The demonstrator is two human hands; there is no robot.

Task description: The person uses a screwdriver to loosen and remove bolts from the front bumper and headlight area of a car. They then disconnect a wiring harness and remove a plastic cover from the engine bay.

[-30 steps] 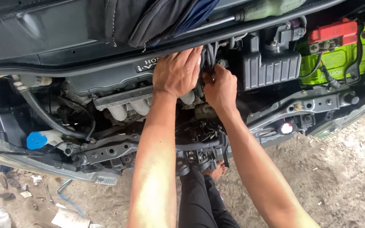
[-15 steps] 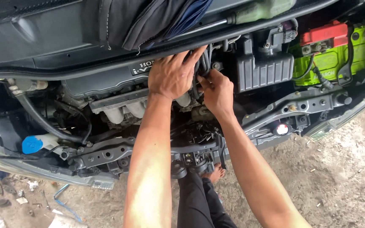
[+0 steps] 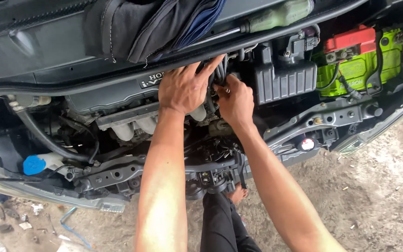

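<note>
I look down into an open car engine bay. My left hand (image 3: 185, 86) lies flat over the grey engine cover (image 3: 113, 95), its fingers reaching toward a bundle of black hoses and cables (image 3: 221, 70) behind the engine. My right hand (image 3: 235, 100) is curled around that same bundle, just left of the black ribbed air box (image 3: 285, 81). What the fingertips grip is partly hidden by the hands themselves.
A green battery with a red terminal cover (image 3: 360, 56) sits at the right. A blue-capped reservoir (image 3: 36, 164) is at the lower left. Dark cloth (image 3: 164, 25) and a screwdriver (image 3: 276, 16) rest on the cowl. The front crossmember (image 3: 313, 123) spans below; dirt ground (image 3: 378, 196) beyond.
The view has shifted slightly. My left hand's fingers have stretched further toward the hose bundle, and my right hand stays curled on it.
</note>
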